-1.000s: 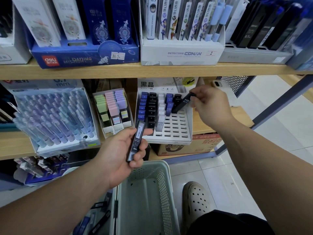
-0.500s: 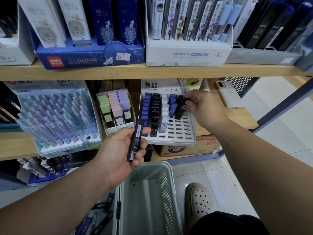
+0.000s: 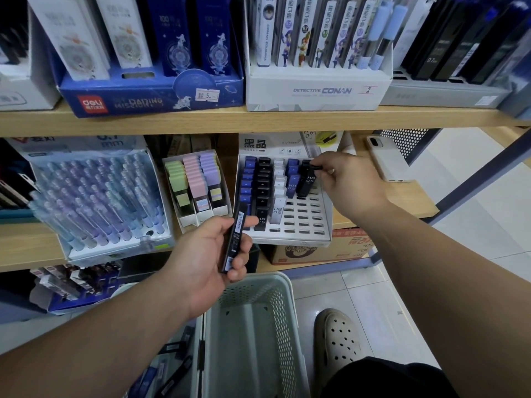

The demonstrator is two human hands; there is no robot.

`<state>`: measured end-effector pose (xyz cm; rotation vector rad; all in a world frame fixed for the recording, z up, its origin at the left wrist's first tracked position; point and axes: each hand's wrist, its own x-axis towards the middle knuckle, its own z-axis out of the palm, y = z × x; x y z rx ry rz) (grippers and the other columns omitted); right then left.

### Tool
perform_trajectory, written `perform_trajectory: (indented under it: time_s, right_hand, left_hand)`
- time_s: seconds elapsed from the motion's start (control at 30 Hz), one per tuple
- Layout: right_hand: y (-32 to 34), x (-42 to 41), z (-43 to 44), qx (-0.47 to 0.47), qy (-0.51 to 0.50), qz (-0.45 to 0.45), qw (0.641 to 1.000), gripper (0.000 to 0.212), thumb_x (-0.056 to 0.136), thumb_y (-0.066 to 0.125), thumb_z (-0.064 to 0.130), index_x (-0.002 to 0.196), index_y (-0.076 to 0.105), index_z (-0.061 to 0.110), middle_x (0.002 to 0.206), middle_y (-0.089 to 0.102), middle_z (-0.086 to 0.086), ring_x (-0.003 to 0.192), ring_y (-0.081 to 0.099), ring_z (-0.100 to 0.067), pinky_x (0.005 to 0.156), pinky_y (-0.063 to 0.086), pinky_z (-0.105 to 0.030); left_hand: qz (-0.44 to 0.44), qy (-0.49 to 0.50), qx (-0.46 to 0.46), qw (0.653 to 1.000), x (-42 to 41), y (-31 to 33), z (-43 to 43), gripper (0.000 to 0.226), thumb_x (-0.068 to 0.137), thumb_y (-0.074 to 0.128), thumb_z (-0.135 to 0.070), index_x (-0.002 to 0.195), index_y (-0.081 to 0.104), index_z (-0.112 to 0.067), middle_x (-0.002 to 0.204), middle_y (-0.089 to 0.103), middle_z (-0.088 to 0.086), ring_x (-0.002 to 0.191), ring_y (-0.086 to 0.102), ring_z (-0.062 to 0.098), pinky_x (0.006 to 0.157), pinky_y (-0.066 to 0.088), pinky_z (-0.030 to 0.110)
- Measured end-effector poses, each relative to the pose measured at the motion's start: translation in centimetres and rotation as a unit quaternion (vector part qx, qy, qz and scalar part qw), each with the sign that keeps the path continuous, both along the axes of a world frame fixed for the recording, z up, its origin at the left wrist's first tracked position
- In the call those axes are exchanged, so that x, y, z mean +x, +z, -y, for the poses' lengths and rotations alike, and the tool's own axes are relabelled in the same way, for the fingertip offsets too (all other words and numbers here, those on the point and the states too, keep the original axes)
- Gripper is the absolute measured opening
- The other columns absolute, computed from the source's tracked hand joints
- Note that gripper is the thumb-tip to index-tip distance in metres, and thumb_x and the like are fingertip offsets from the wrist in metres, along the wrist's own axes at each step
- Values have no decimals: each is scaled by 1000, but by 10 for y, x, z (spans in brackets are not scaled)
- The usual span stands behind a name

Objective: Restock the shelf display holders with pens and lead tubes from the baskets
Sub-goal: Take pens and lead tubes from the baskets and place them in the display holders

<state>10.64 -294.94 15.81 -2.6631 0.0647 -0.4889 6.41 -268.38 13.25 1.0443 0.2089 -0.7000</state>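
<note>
A white slotted display holder (image 3: pixel 304 225) stands on the middle shelf with rows of blue, black and white lead tubes in its back slots. My right hand (image 3: pixel 349 179) pinches the top of a black lead tube (image 3: pixel 307 180) marked HB 0.5, which stands in the rightmost filled column. My left hand (image 3: pixel 212 254) holds a bunch of black lead tubes (image 3: pixel 234 239) upright just in front of the holder, thumb across them. A pale green basket (image 3: pixel 253 334) sits below my hands. A second basket (image 3: pixel 172 369) to its left holds more dark tubes.
A tray of pastel pens (image 3: pixel 94 202) and a small box of coloured erasers (image 3: pixel 195 188) flank the holder on the left. A white phone (image 3: pixel 386 159) lies on the shelf at right. Boxed pens fill the upper shelf (image 3: pixel 258 119). My shoe (image 3: pixel 339 340) rests on the tiled floor.
My right hand has carried the black tube from above the holder down into a slot in the right column. My left hand has stayed almost still with its tubes.
</note>
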Motion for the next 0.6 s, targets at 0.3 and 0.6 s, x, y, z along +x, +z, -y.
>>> perform_trajectory:
  time_s: [0.3, 0.6]
  right_hand:
    - [-9, 3, -2, -52, 13, -47, 997, 32, 97, 60, 11, 125, 72, 21, 120, 73, -9, 106, 67, -28, 84, 52, -29]
    - [21, -3, -30, 120, 3, -19, 993, 18, 94, 67, 39, 90, 76, 24, 67, 69, 7, 64, 63, -4, 53, 41, -12]
  left_hand:
    - [-2, 1, -2, 1000, 0, 0, -1, 39, 100, 43, -27, 108, 77, -8, 70, 54, 7, 48, 40, 14, 39, 32, 25]
    - [143, 7, 93, 985, -4, 4, 5, 21, 102, 55, -18, 111, 74, -22, 70, 56, 2, 51, 45, 12, 44, 36, 24]
